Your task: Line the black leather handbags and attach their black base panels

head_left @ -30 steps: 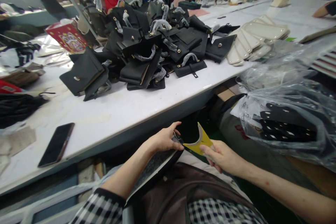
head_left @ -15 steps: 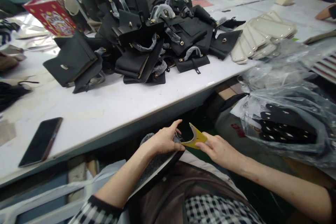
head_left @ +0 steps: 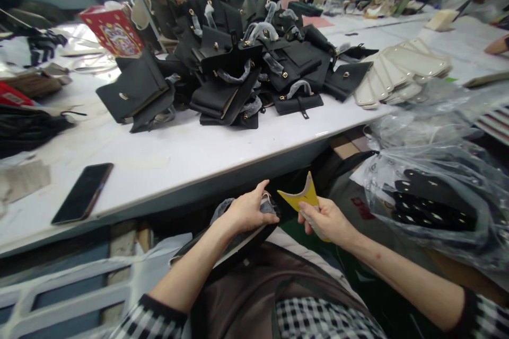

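A dark bag lies tilted across my lap below the table edge, with clear plastic wrap showing around its upper part. My left hand grips its far end, thumb and fingers around the edge; my forearm covers much of the bag. In my right hand is a flat yellow piece with a curved notch cut into its end, pinched between thumb and fingers. The notch faces up and to the left, and a small gap separates the piece from the bag and my left hand.
Black handbags with plastic-wrapped handles are heaped on the white table. A phone lies at the left, cream panels at the right. A clear plastic bag of black pieces is beside me. Other people work farther back.
My right hand has drawn the yellow piece away from my left hand and turned it more upright. The left hand still grips the bag. The whole view has shifted slightly.
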The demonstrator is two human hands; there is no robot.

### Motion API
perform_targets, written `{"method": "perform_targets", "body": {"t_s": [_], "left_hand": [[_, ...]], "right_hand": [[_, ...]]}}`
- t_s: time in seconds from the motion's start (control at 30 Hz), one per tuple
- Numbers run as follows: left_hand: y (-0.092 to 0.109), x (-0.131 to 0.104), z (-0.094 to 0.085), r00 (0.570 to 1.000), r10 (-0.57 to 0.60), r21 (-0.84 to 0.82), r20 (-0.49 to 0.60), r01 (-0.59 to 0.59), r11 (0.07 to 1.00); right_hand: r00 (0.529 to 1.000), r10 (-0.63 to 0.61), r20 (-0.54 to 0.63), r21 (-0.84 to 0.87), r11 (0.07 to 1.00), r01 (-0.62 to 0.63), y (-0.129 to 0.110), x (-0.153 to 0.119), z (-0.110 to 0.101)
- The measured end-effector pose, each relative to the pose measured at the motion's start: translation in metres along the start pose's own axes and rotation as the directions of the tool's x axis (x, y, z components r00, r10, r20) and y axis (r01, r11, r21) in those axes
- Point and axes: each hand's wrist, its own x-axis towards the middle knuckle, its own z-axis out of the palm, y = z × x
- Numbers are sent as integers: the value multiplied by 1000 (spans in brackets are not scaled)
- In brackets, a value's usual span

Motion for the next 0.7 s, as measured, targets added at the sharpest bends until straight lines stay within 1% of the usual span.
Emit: {"method": "perform_targets", "body": {"t_s": [0.1, 0.17, 0.23, 0.3, 0.33, 0.37, 0.43, 0.47, 0.5, 0.53, 0.57, 0.6, 0.63, 0.7], "left_hand": [[3, 1, 1, 999, -39, 3, -8, 39, 999], [6, 1, 2, 998, -67, 7, -7, 67, 998], [7, 1, 2, 997, -79, 11, -12, 79, 997], [5, 0, 1, 998, -56, -6, -15, 56, 998], [2, 0, -1, 1000, -30, -38, -7, 30, 999], [-1, -1, -4, 1000, -1, -91, 7, 1, 996], [-10, -2, -11, 997, 58, -235, 50, -45, 971], [-15, -3, -16, 994, 81, -301, 77, -54, 952], [-20, -3, -19, 990, 98, -356, 103, -55, 933], [-24, -4, -22, 986, 109, -394, 125, -51, 918], [-29, -4, -24, 983, 116, -419, 144, -46, 907], [-32, -3, -25, 980, 122, -436, 159, -41, 899], [-35, -3, -25, 978, 123, -448, 169, -35, 893], [-39, -2, -23, 977, 117, -455, 180, -23, 890]], "right_hand": [[998, 4, -62, 156, 988, 5, -8, 1, 3], [997, 44, -61, 230, 973, -29, -13, 0, 7], [996, 89, 5, 259, 962, -88, -15, -1, 9], [981, 136, 138, 252, 953, -168, -12, -1, 7], [959, 165, 229, 241, 945, -221, -10, 0, 4], [923, 200, 327, 221, 934, -281, -6, 2, 0], [827, 279, 488, 140, 910, -389, 1, 9, -8], [789, 304, 533, 96, 905, -414, 5, 14, -12], [769, 313, 558, 61, 908, -414, 8, 19, -16], [759, 308, 573, 35, 917, -398, 12, 24, -19], [754, 292, 588, 29, 924, -380, 15, 29, -22], [755, 265, 600, 61, 926, -373, 18, 34, -23], [766, 233, 600, 137, 913, -385, 21, 39, -24], [822, 194, 535, 359, 828, -429, 27, 49, -18]]}}
